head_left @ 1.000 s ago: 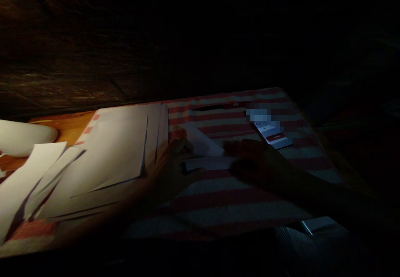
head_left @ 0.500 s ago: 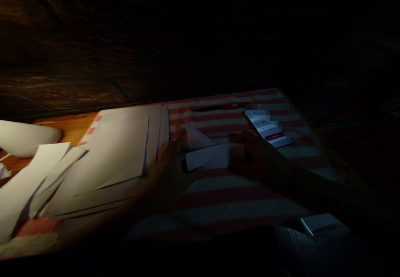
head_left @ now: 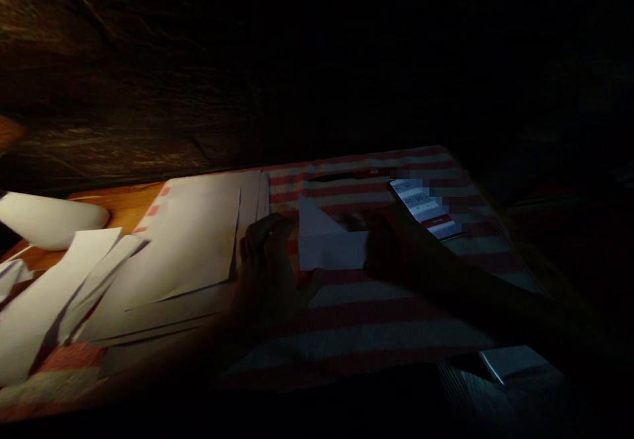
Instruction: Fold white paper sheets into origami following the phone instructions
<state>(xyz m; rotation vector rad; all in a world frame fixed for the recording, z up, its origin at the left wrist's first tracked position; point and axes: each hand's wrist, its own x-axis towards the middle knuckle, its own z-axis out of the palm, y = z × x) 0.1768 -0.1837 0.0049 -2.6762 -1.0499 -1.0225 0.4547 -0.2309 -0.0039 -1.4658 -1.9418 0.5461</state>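
Note:
A folded sheet of white paper (head_left: 329, 251), with a triangular flap standing up at its left, is over the striped cloth in the middle. My right hand (head_left: 389, 244) is closed on the right end of this paper; shadow hides most of its fingers. Just left of the paper is my left hand (head_left: 270, 257), its fingers curved and apart from the thumb. That thumb lies by the paper's lower left corner, and I cannot tell whether it touches. Behind my right hand a lit phone (head_left: 421, 204) lies on the cloth, showing a timer-like screen.
A stack of white sheets (head_left: 193, 241) lies left of my hands, with paper strips (head_left: 84, 274) beyond it. A white lamp-like object (head_left: 59, 218) is at far left. Along the back of the striped cloth (head_left: 347, 323) lies a dark knife-like object (head_left: 341, 175). Deep shadow covers the right.
My left hand has loosened from the paper's left end and shifted slightly left. The paper's flap now shows larger and more upright. My right hand stays at the right end.

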